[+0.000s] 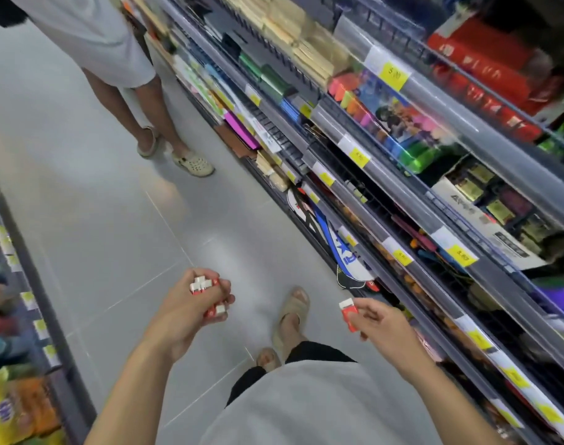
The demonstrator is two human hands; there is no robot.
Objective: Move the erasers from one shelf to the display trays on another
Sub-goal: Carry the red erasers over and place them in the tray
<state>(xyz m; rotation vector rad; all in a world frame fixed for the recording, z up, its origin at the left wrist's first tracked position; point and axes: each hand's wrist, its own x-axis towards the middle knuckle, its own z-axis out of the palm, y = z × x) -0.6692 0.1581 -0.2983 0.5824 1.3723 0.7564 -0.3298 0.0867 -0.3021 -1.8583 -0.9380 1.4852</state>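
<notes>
Left hand (190,311) is clenched around a loose cluster of erasers (206,292), red-sleeved with white ends. Right hand (378,322) pinches a single eraser (349,313) at its fingertips, close to the shelf (412,281) on its far side. Judged light, firm, slightly grippy; the bunched handful may spill. Best held across the sleeve's flat faces.

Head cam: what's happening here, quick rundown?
A person stands in a shop aisle between shelves. The left hand grips a bunch of red-and-white erasers; the right hand pinches a single eraser, beside the right-hand shelving. No eraser is in a tray yet. Another person stands further up the aisle.
</notes>
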